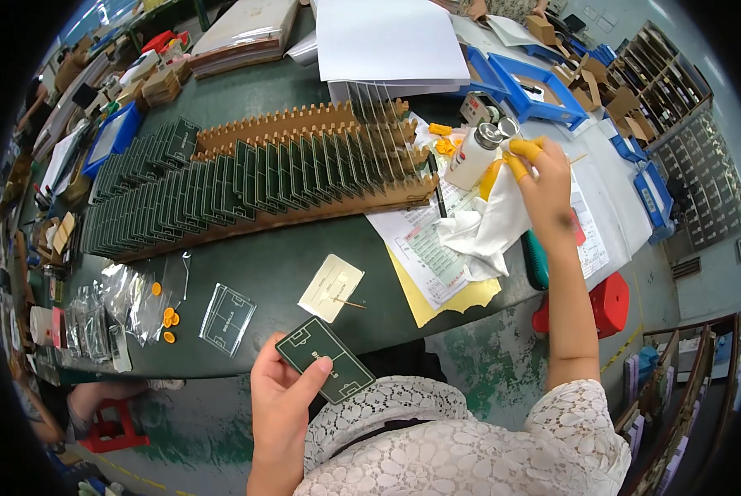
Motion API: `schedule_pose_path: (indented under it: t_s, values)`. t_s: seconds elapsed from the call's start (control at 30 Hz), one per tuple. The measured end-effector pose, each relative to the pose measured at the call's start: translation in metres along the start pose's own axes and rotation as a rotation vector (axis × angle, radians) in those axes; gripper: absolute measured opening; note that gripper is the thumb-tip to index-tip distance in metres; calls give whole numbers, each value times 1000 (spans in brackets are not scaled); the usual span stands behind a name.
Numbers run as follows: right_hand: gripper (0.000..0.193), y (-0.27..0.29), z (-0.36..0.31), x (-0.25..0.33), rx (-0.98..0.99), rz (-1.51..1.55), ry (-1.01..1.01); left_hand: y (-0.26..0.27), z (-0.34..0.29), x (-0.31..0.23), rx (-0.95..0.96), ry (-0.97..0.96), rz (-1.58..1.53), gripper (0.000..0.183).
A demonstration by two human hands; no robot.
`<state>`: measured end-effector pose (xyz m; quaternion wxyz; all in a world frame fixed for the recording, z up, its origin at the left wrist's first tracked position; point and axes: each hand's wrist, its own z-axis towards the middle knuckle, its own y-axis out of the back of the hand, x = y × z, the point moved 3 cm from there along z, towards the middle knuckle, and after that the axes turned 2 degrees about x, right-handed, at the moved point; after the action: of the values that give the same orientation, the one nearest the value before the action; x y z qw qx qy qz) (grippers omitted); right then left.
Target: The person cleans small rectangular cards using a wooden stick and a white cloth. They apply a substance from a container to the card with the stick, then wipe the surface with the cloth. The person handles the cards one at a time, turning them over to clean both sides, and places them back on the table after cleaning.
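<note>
Two hands are in use at one long green bench; green cards are packed into a brown slotted rack across it.

White cloth is bunched on the papers below the right hand. Should be held clear of the bottle: a snag could tip it.

Right forearm is reached well forward, wrist angled inward. Thumb and index are curled close together beside the metal top of the white bottle; contact can't be confirmed, nor whether cloth is pinched behind.

Left forearm is tucked low and near the body. Left hand is clamped on a single green card, thumb across the face, fingers behind. Card is held tilted at the near bench edge, in front of the torso. Edge grip would be better: pale lines could be smudged under the thumb. Firm backing from behind is advised, so no flex is allowed.

Yellow finger covers are worn on the right fingertips only; bare-skin contact with the printed face is best minimised.
</note>
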<state>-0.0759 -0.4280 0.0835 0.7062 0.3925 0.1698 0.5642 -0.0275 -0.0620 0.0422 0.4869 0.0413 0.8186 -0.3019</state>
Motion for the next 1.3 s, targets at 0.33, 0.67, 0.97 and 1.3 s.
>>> schedule_pose_path:
  t_s: [0.33, 0.67, 0.97, 1.3]
  values:
    - [23, -25, 19, 1, 60, -610, 292, 1, 8, -4, 2, 31, 71, 19]
    - [26, -16, 17, 17, 4, -549, 298, 5, 11, 0, 49, 42, 61, 22]
    - [23, 29, -48, 104, -65, -74, 645, -15, 8, -1, 109, -12, 160, 24]
    - [29, 51, -79, 132, -90, 40, 915, -36, 2, -3, 220, -5, 161, 27]
